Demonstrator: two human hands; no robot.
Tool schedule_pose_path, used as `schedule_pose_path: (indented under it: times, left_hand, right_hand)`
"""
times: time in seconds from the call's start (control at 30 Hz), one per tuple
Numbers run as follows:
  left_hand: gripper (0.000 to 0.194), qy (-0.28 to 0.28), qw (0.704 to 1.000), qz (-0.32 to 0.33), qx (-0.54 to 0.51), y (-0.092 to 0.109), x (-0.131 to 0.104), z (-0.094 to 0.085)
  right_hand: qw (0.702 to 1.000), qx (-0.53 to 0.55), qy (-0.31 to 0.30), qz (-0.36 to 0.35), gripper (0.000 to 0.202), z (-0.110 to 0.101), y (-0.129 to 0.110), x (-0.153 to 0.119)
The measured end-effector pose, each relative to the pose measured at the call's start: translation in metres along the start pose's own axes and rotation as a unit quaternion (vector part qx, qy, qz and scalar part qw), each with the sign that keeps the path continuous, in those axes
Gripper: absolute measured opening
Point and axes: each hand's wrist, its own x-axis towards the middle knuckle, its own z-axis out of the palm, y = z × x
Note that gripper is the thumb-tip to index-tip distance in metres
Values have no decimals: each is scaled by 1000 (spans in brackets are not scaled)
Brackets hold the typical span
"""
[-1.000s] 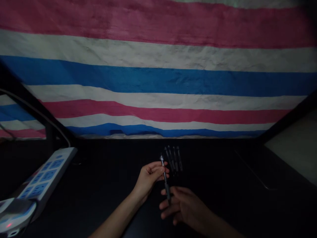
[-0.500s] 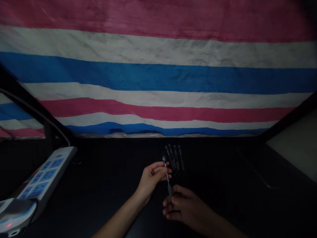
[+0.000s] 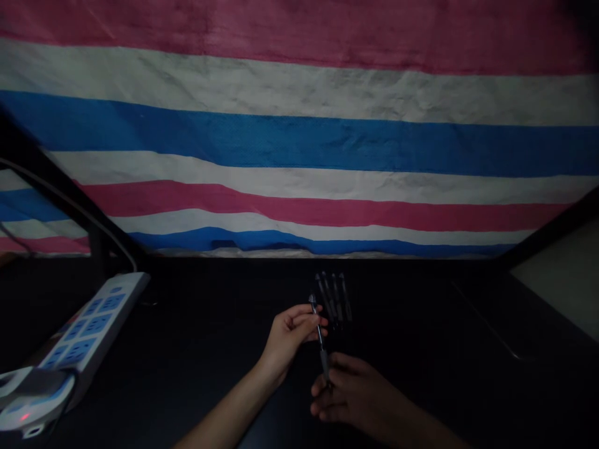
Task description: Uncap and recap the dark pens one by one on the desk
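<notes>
A left hand (image 3: 291, 332) pinches a slim pen (image 3: 321, 340) between thumb and fingers, the thumb pressed across its upper barrel, while a right hand (image 3: 350, 388), deeper in shadow, closes bent fingers and thumb about the pen's near end, by its dark grip. The pen lies slantwise between the two hands, low and near the middle of the view, its clear top pointing away and slightly left; how firmly the right hand grips cannot be made out in the gloom.

Just beyond the left hand's fingertips, four other pens (image 3: 334, 299) rest in a loose fan on a black tabletop (image 3: 210, 324), their tops pointing to the far edge.

Well off to the left, a white power strip (image 3: 107, 324) with blue socket faces runs slantwise along the tabletop. A dark adapter (image 3: 44, 381) sits at its near end, above a white rounded piece (image 3: 19, 408) glowing with a red light. A pale cable (image 3: 96, 220) drops to the strip's far end. At right lies a dark flat shape (image 3: 496, 337) with a thin bright edge, its nature unclear.

A creased sheet (image 3: 299, 143) striped in red, white and blue spans the background, beside a pale surface (image 3: 559, 280) at right.
</notes>
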Motion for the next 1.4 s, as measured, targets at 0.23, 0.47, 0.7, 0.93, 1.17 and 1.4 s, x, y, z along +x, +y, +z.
schedule_pose_path:
  times: [0.23, 0.47, 0.7, 0.93, 1.17, 1.4]
  left_hand:
    - [32, 7, 1000, -5, 2, 2, -1, 1]
    - [29, 46, 997, 11, -65, 8, 5, -4]
    - [33, 96, 989, 22, -112, 16, 10, -11]
    - [35, 95, 989, 26, -107, 16, 9, -11]
    - [29, 28, 998, -3, -56, 8, 1, 0]
    - [25, -23, 1000, -9, -7, 5, -1, -1]
  right_hand:
    - [999, -35, -15, 21, 33, -4, 2, -1]
    - [994, -103, -14, 19, 24, -8, 8, 2]
    - [994, -107, -23, 17, 22, -9, 11, 2]
    - [994, -105, -23, 22, 25, -8, 9, 1]
    - [995, -96, -5, 26, 20, -7, 7, 3]
    - [999, -46, 24, 7, 23, -1, -1, 2]
